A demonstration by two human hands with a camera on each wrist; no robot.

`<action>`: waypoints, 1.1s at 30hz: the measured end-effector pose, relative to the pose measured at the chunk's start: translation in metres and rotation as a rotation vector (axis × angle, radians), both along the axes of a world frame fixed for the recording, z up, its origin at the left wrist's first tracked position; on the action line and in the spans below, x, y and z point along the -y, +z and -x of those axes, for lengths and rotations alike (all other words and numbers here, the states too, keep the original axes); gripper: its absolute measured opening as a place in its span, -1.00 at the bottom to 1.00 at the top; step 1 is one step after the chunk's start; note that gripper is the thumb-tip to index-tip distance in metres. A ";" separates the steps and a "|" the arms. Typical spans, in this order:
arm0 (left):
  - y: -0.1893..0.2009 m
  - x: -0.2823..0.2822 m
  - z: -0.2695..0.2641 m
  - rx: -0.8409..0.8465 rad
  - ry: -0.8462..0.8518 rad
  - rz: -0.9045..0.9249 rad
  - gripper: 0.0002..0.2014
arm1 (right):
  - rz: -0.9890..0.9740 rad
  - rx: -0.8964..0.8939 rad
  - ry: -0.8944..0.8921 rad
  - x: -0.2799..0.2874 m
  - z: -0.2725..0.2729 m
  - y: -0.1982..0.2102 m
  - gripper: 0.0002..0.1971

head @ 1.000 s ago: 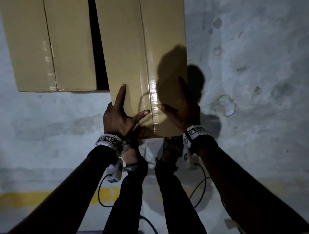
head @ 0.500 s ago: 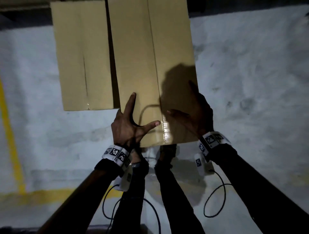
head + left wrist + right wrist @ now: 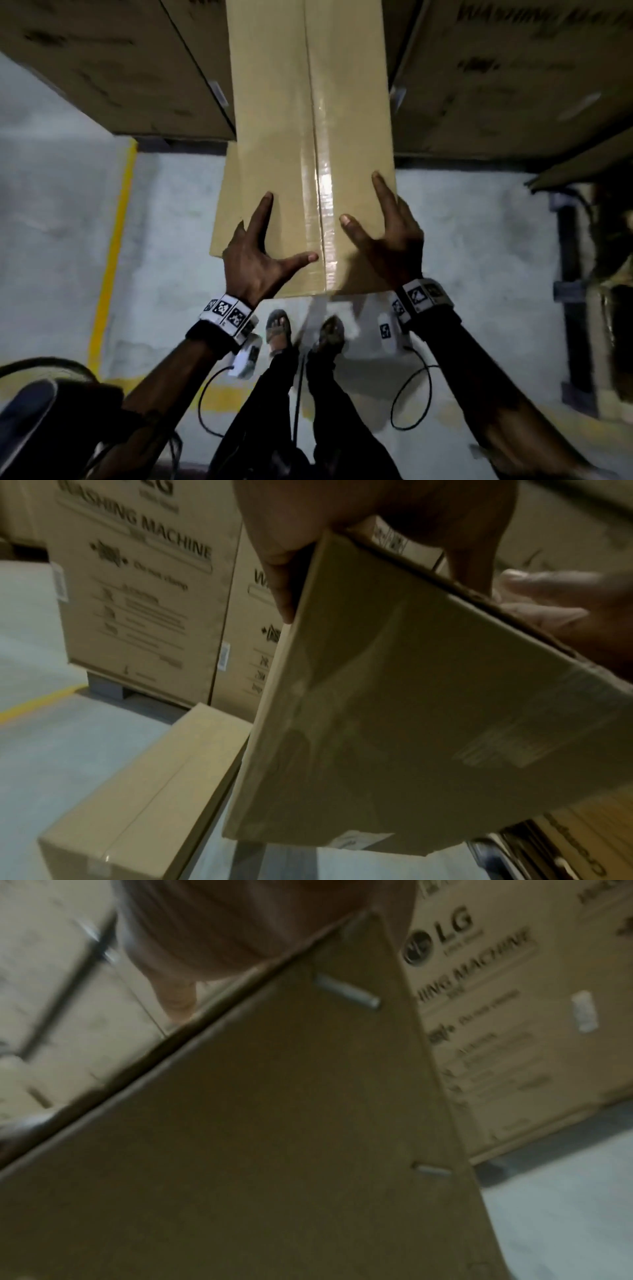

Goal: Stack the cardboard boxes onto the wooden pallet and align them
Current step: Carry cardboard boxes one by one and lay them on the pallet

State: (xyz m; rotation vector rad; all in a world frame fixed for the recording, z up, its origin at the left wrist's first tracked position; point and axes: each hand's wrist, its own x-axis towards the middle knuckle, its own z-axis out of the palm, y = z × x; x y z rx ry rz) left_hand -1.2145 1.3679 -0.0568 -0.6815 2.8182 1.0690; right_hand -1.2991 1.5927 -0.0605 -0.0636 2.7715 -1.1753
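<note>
Taped cardboard box (image 3: 308, 137) between hands (image 3: 322, 250)

The box (image 3: 310, 144) sits between my left hand (image 3: 255, 265) and right hand (image 3: 388, 240); a second box (image 3: 143, 785) lies below-left, big cartons (image 3: 113, 65) behind, probably on pallets.

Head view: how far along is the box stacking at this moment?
Done: nothing stacked that shows; no wooden pallet is clearly visible. In hand: the long tan tape-sealed cardboard box is lifted off the floor, left hand and right hand gripping its near corners. Left: a second plain tan box lies on the grey floor; placing and aligning remain.
</note>
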 end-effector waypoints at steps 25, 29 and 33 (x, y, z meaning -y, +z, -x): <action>0.173 0.250 -0.226 -0.300 0.732 0.137 0.20 | 0.174 -0.195 0.806 0.366 -0.093 0.181 -0.19; 0.174 0.314 -0.279 -0.291 0.860 0.130 0.18 | 0.204 -0.194 0.953 0.462 -0.128 0.178 -0.16; 0.176 0.375 -0.338 -0.319 0.995 0.146 0.17 | 0.242 -0.200 1.088 0.557 -0.177 0.179 -0.14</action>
